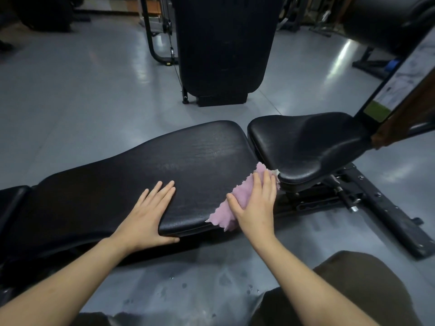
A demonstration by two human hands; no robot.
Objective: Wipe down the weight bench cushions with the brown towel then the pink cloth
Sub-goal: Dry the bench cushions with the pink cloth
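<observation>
Right hand [255, 203] flat, fingers straight, pressing pink cloth [231, 209] onto near right corner of long back cushion [164, 175]. Left hand [150, 215] spread flat on same cushion, left of cloth. Seat cushion [308, 144] just beyond right fingertips.

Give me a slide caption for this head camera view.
Right hand presses pink cloth on bench cushion; left hand braces.
</observation>
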